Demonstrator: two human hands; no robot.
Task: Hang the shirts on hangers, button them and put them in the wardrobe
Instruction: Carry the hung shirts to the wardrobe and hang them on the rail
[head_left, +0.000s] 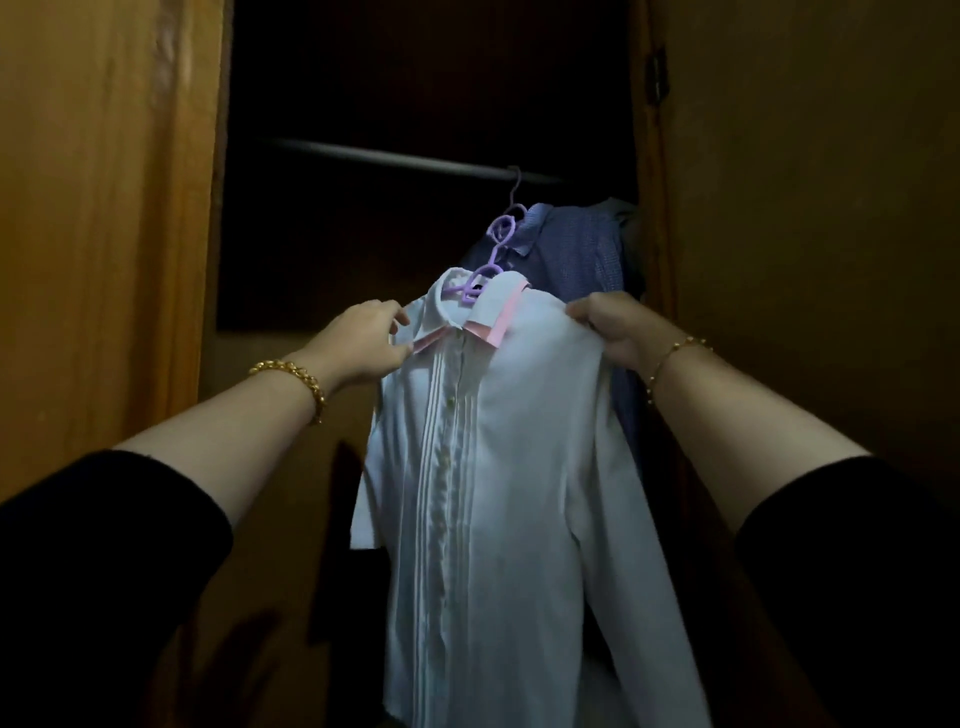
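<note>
A white shirt (488, 467) with a pink-lined collar and a buttoned, pleated front hangs on a purple hanger (480, 283) in front of the open wardrobe. My left hand (363, 340) pinches the shirt's left collar and shoulder. My right hand (608, 325) grips the shirt's right shoulder. The white shirt's hanger neck rises toward a second purple hanger (504, 226), whose hook sits over the dark wardrobe rail (395, 156). Whether the white shirt's own hook is on the rail I cannot tell. A blue shirt (576, 249) hangs behind at the right end of the rail.
The wardrobe's wooden left door (104, 208) and right door (805, 208) stand open on either side. The inside is dark, with the rail bare to the left of the hangers. A wooden shelf or floor panel (291, 364) lies below.
</note>
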